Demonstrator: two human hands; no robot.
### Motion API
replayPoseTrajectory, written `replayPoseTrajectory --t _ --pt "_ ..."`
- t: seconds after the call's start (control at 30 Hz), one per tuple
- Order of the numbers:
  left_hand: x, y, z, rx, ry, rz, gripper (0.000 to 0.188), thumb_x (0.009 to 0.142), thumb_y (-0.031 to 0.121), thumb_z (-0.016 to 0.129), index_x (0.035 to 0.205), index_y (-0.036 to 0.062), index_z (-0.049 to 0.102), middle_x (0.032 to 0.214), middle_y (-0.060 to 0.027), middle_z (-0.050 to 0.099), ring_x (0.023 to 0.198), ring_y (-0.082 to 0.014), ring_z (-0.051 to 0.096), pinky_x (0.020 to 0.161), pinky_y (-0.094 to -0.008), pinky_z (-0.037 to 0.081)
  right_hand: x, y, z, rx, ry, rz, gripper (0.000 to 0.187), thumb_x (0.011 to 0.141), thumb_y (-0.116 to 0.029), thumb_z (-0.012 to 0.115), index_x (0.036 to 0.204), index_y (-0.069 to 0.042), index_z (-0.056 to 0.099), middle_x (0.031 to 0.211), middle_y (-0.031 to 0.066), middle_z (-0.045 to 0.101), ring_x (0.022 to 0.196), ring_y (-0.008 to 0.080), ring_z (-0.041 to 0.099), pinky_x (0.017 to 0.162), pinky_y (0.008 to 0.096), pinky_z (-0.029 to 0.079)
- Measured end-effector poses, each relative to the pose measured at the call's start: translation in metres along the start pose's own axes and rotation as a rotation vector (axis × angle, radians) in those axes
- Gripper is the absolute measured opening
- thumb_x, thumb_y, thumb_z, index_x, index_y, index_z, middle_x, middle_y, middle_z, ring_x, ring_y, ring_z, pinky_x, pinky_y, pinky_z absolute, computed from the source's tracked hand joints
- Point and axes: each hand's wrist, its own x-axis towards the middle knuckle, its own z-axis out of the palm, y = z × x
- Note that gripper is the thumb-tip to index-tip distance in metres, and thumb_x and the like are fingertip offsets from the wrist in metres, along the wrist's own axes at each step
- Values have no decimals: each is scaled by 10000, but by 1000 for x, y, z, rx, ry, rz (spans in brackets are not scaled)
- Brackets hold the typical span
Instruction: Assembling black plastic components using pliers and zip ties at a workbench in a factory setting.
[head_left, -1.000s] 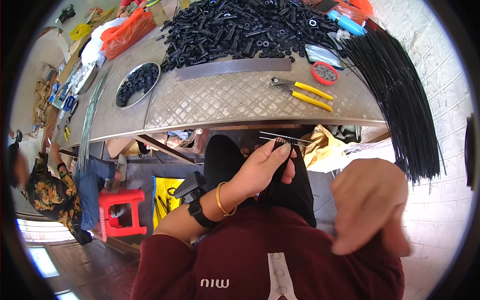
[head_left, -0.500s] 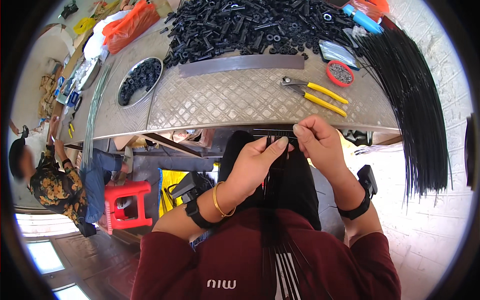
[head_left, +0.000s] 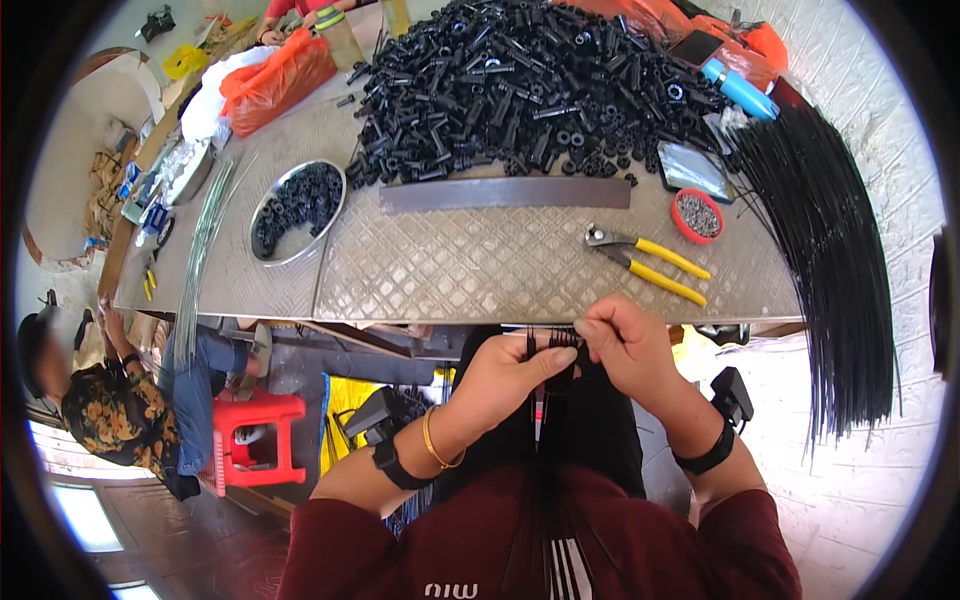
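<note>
In front of my lap, just below the table's near edge, my left hand (head_left: pixel 505 375) is closed around a bundle of thin black rods (head_left: pixel 541 420). The rods hang toward my shirt, and short dark ends stick up beyond the fingers. My left thumb lies across the bundle. Close beside the thumb tip, my right hand (head_left: pixel 630 348) pinches with thumb and forefinger at the rod ends. Whatever small thing sits in that pinch is too small to make out.
On the table (head_left: pixel 450 260) lie yellow-handled pliers (head_left: pixel 660 270), a red bowl of small metal bits (head_left: pixel 697 216), a dark metal strip (head_left: pixel 505 194), a heap of black parts (head_left: pixel 520 90) and a metal bowl (head_left: pixel 300 210). Long black rods (head_left: pixel 830 270) hang over the right edge. A person (head_left: pixel 120 400) sits left.
The view has tilted up, so the table sits lower in the picture and another person's hands show at the far edge. My right fingers are now nearer my left thumb.
</note>
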Motion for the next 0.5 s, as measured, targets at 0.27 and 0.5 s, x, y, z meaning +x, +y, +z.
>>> replayPoseTrajectory --t 0.27,0.5 --pt "0 -6 2 -43 44 -90 210 892 163 577 1025 9 627 865 -28 651 793 -81 583 728 -214 460 -30 21 -11 472 -52 282 284 830 -77 603 1069 -43 454 832 15 581 742 82 562 641 238 464" --pt "0 3 23 348 137 -10 308 834 182 647 1100 30 619 888 -27 603 785 -75 548 710 -216 439 -64 38 42 755 -178 321 222 897 -123 551 1093 -20 531 955 12 578 904 77 520 813 243 430"
